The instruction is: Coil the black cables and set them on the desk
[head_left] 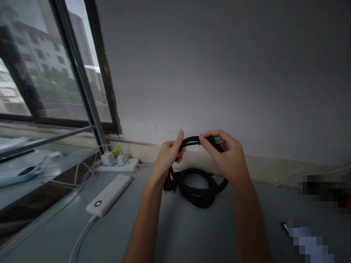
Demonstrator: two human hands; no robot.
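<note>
A looped black cable [192, 140] is stretched between my two hands, above the table. My left hand [171, 151] is closed round one end of the loop, thumb pointing up. With thumb and fingers, my right hand [226, 153] grips the other end, where a connector with a pale metal tip [217, 140] shows. Below them, a coiled black cable [201, 190] lies on the table near the wall. A black plug [169, 185] sits at its left side, under my left hand. Whether the held cable joins the coil is partly hidden by my hands.
A white power bank [109, 195] with a white cable lies to the left on the grey table [181, 233]. Behind it, a white power strip [117, 166] holds two chargers. A metal post [79, 73] stands before the window. Blurred-out objects [309, 237] lie at right.
</note>
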